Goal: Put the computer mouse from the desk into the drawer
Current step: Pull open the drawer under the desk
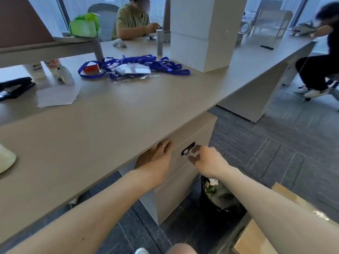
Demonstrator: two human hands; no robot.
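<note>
Step in hand, by my reading: getting the drawer open, before any mouse is fetched. Going left to right. Far left on the desk (110,114): a black object at the edge, paper sheets, two cups, then a small pale, rounded object (65,75) near the cups that may be the computer mouse; another pale lump (119,43) lies farther back, and I cannot tell which is the mouse, if either. Neither hand is near them. Middle of the desk: a tangle of blue lanyards (139,66). Near edge, centre: left hand (157,156) reaches under the desktop lip at the top of the drawer (185,162), fingers laid together and curled up out of sight, so whether they grip the drawer's edge I cannot tell; a ring shows on one finger. Just right of it, the lock (188,148) with what looks like a key. Right hand (205,160) sits just beside the lock, thumb and forefinger apart, empty, not quite touching. Next move likely calls for a pinch on the key, a turn, then a pull on the drawer front. A waste bin (220,197) stands below right.
</note>
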